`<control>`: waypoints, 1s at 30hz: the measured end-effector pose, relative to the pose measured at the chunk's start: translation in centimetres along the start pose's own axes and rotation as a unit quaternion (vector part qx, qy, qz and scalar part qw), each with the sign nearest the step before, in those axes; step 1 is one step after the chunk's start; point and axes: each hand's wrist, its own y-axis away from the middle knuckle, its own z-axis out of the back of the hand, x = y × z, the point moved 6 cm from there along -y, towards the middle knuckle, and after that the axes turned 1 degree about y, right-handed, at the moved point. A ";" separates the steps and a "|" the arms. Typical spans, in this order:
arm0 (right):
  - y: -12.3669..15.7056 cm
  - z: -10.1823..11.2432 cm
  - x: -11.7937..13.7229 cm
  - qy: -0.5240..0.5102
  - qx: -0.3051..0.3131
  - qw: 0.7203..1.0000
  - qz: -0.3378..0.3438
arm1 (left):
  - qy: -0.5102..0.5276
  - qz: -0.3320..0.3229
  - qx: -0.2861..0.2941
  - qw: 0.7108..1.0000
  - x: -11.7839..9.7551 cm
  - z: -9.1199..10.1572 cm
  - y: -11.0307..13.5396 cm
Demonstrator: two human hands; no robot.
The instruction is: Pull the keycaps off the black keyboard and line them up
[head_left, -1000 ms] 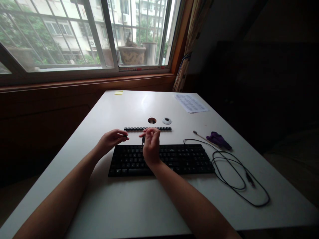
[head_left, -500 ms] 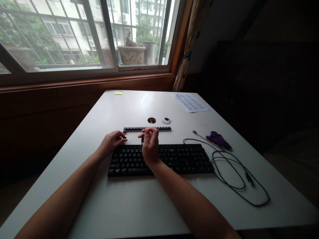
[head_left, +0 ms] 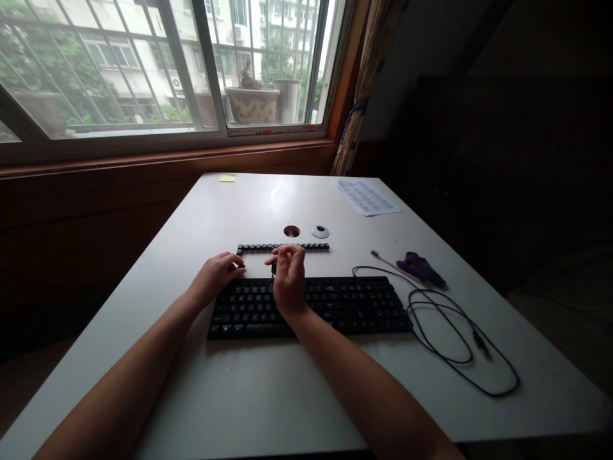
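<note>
A black keyboard (head_left: 357,306) lies flat in front of me on the white table. Behind it, small black keycaps (head_left: 258,246) stand in a row, part of it covered by my right hand. My left hand (head_left: 218,275) rests at the keyboard's back left corner, thumb and fingers pinched on a black keycap (head_left: 241,266) near the left end of that row. Over the keyboard's middle, my right hand (head_left: 290,275) is closed with the wrist bent. A small dark piece (head_left: 274,268) shows at its fingers, too hidden to name.
The keyboard's cable (head_left: 440,361) lies coiled on the right. Beyond it are a purple cloth (head_left: 420,269) and a thin stick-like brush (head_left: 383,259). A round table hole (head_left: 292,232), its grey cover (head_left: 320,232), printed paper (head_left: 368,198) and a yellow note (head_left: 227,178) are farther back.
My left hand has shifted very slightly right, still pinching the keycap. The right hand holds its pose.
</note>
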 end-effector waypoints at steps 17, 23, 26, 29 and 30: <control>-0.1 0.1 -0.1 0.006 0.002 1.000 -0.010 | -0.082 -0.066 -0.035 0.994 -0.1 1.6 0.3; -0.1 0.1 -0.1 0.001 0.003 1.000 -0.006 | -0.101 -0.094 -0.001 0.990 0.1 1.0 0.3; -0.1 0.0 -0.1 0.000 0.002 1.000 -0.008 | -0.111 -0.097 0.001 0.989 -0.2 0.7 -0.1; -0.1 0.0 -0.1 0.000 -0.001 1.000 -0.010 | -0.127 -0.104 -0.001 0.986 -0.5 0.4 -0.5; -0.1 0.0 -0.1 -0.001 -0.001 1.000 -0.010 | -0.130 -0.106 -0.002 0.986 -0.6 0.4 -0.7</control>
